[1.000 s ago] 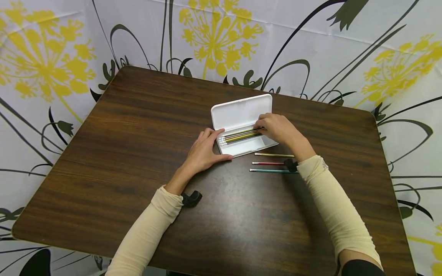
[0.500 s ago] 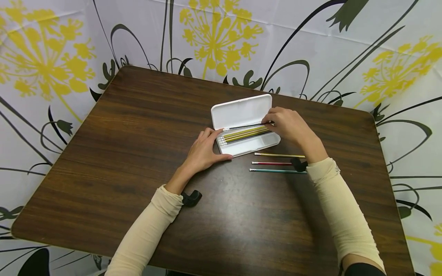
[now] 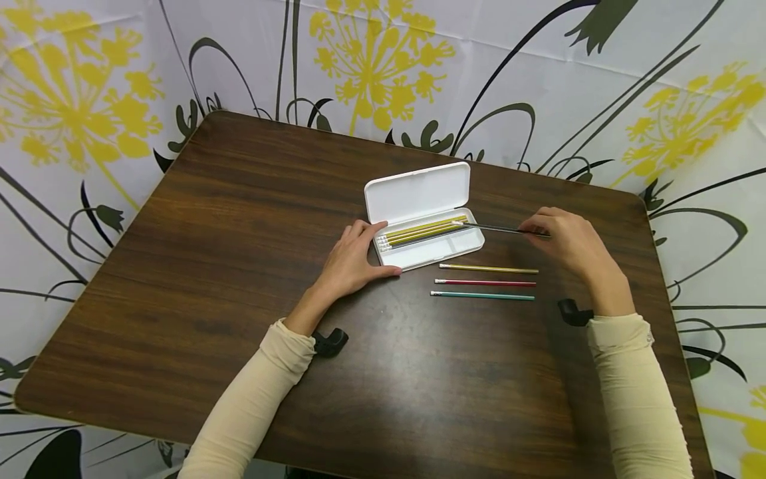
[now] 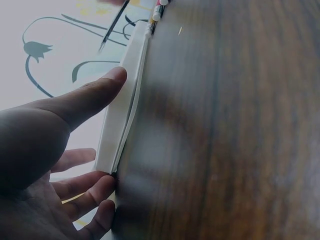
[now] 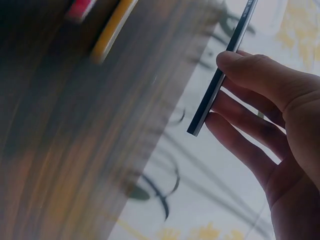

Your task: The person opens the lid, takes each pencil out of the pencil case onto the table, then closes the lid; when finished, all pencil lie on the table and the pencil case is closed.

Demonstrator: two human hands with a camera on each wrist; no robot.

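A white pencil case [image 3: 419, 193] stands with its lid raised on the table. Yellow and dark pencils [image 3: 425, 231] lie inside, white erasers to the left. My left hand [image 3: 349, 266] grips the case's left end, thumb along the front side and fingers round the end; the left wrist view shows the thumb [image 4: 107, 87] against the case's side. Right of the case, my right hand [image 3: 574, 246] pinches a black pencil [image 3: 499, 229] near its unsharpened end. Its eraser end points left, over the case. In the right wrist view, thumb and fingers hold that pencil [image 5: 205, 107].
In front of the case, a gold pencil [image 3: 491, 269], a red pencil [image 3: 487, 283] and a green pencil [image 3: 485, 295] lie in parallel on the brown table [image 3: 239, 199]. A flower-patterned cloth [image 3: 251, 60] hangs behind the table.
My right hand has lifted the black pencil out of the case and drawn it to the right. The left hand keeps its place at the case.
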